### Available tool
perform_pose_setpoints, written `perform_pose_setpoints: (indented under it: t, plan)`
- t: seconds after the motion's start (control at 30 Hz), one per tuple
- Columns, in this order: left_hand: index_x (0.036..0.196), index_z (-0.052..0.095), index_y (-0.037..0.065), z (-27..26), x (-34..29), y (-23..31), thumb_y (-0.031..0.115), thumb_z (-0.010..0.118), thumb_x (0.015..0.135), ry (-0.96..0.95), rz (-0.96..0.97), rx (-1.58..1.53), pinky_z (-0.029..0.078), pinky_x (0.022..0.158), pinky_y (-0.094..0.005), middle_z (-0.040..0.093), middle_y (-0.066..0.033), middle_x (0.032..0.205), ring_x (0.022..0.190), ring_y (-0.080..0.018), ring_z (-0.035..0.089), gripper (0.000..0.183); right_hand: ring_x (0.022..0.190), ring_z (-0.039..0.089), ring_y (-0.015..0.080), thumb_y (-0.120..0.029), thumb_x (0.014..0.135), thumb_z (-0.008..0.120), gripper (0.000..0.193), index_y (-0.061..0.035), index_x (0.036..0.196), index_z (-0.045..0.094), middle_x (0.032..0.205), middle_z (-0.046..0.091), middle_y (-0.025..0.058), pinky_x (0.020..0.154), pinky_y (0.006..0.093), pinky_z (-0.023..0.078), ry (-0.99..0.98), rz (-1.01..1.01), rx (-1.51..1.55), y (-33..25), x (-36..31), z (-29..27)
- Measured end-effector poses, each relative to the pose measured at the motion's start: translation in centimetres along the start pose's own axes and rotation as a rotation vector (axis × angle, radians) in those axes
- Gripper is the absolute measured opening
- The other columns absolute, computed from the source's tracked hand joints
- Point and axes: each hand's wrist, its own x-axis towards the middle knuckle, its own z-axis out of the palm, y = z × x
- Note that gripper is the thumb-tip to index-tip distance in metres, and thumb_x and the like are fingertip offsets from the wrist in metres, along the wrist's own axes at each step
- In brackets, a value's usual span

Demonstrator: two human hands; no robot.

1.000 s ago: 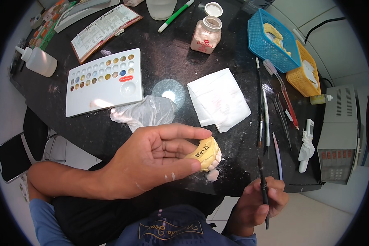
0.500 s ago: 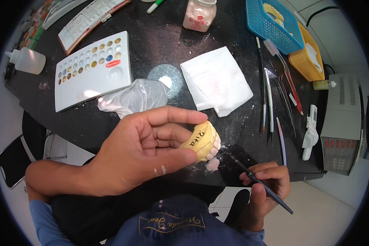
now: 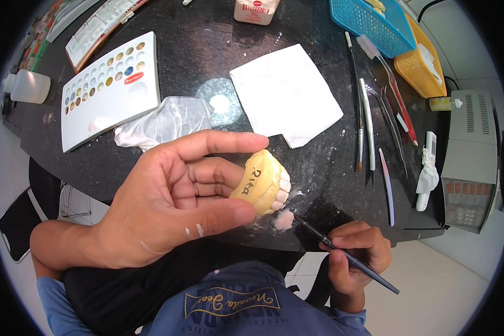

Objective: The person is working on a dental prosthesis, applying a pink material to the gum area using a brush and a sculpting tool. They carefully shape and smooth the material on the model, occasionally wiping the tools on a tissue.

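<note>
the left hand's grip (image 3: 168, 207) pinches a yellow dental model (image 3: 261, 183) between thumb and fingers, its white teeth turned toward the right hand. the right hand's grip (image 3: 355, 252) is pressed together around a thin dark brush (image 3: 341, 252), held like a pen; its tip rests at a small pale blob (image 3: 284, 220) on the black surface (image 3: 207, 61), just below the model. the step in hand looks like loading the brush with material. the next move probably calls for carrying the tip up to the teeth with a steady hand. beyond the left grip lie a crumpled clear bag (image 3: 165, 120), a white palette (image 3: 109, 87) and a white tissue (image 3: 285, 92); beyond the right, a row of tools (image 3: 369, 123).
</note>
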Motion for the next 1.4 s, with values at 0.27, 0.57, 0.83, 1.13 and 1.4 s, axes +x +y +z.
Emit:
perform_pose_setpoints:
  t: [0.27,0.57,0.83,1.13,1.4]
  plan:
    - [0.138,0.032,-0.008,-0.2,0.0,-0.2,0.000,0.070,0.083,-0.018,0.015,-0.002,0.050,0.095,-0.0297,0.066,-0.0150,0.108,0.104,-0.0187,0.065,0.068,0.060,0.067,0.0186,0.000,0.072,0.069,0.011,0.0020,0.080,0.061,0.069,0.066,0.0141,0.052,0.0244,0.051,0.034,0.010,0.006,-0.1,0.0,0.1]
    - [0.138,0.033,-0.008,0.0,0.0,-0.1,-0.003,0.069,0.082,0.002,-0.009,-0.021,0.049,0.095,-0.0296,0.066,-0.0147,0.108,0.104,-0.0183,0.064,0.067,0.060,0.067,0.0203,-0.001,0.073,0.070,0.013,0.0020,0.081,0.060,0.071,0.066,0.0145,0.053,0.0260,0.052,0.005,-0.012,0.006,0.1,-0.1,-0.1]
    - [0.134,0.039,-0.006,0.3,0.0,0.4,-0.007,0.069,0.081,0.017,-0.047,0.004,0.051,0.089,-0.0249,0.066,-0.0121,0.102,0.097,-0.0145,0.065,0.061,0.060,0.065,0.0233,-0.003,0.073,0.072,0.019,0.0004,0.089,0.063,0.070,0.063,0.0124,0.053,0.0290,0.053,0.208,-0.249,0.146,0.0,-0.5,1.1]
    - [0.131,0.042,-0.003,0.1,-0.1,0.4,-0.006,0.071,0.080,0.023,-0.066,0.026,0.052,0.081,-0.0203,0.066,-0.0104,0.099,0.092,-0.0104,0.065,0.059,0.062,0.066,0.0212,-0.006,0.071,0.076,0.023,-0.0065,0.088,0.060,0.076,0.063,0.0077,0.054,0.0287,0.055,0.131,-0.424,-0.108,-1.2,0.5,3.0]
    - [0.130,0.042,-0.003,0.3,-0.1,0.6,-0.007,0.070,0.080,0.036,-0.082,0.024,0.053,0.077,-0.0175,0.064,-0.0090,0.097,0.089,-0.0090,0.064,0.058,0.063,0.066,0.0211,-0.004,0.070,0.076,0.026,-0.0069,0.089,0.059,0.077,0.063,0.0086,0.054,0.0277,0.055,0.083,-0.391,-0.130,-1.3,0.8,2.8]
